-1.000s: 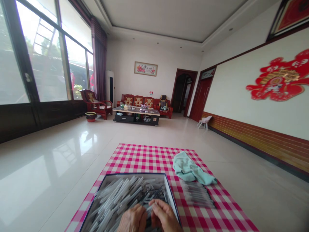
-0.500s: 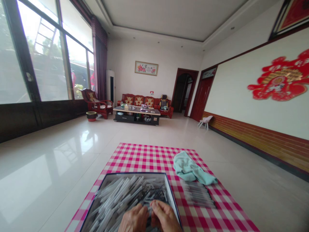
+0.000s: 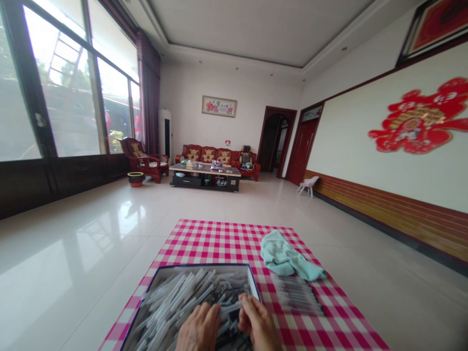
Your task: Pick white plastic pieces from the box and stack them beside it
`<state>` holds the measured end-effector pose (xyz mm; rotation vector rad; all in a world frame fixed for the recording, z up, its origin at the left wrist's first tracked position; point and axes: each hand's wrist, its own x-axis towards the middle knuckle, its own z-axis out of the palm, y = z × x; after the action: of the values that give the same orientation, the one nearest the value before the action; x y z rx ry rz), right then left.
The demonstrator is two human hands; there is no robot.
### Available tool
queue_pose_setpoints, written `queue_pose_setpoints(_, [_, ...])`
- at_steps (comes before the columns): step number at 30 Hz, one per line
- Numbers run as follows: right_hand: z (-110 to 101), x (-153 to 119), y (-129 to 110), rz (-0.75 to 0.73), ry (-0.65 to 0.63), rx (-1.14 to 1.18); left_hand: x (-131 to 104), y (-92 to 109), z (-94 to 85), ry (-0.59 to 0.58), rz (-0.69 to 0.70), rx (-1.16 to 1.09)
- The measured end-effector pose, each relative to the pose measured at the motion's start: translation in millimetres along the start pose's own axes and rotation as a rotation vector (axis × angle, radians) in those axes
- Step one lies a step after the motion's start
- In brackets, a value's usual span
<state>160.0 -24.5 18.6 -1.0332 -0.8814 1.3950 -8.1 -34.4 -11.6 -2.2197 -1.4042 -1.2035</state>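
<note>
Head view: box (image 3: pixel 255 287) holds many translucent tubes (image 3: pixel 183 292).

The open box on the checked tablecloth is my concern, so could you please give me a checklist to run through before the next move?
1. Box resting on the tablecloth: ok.
2. Slim pieces in the box all lined up: not ok, they lie at mixed angles.
3. Left hand over the box: ok.
4. Right hand gripping a piece firmly: cannot tell, its fingertips are blurred.
5. Row of pieces outside the box, laid side by side: ok.
6. Green cloth off that row: cannot tell.
</note>
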Motion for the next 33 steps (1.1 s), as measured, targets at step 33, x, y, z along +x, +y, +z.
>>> queue_pose_setpoints(33, [-194, 4, -22, -0.657, 0.159, -1.494, 14, 5, -29.3, -0.046, 0.003, -0.314])
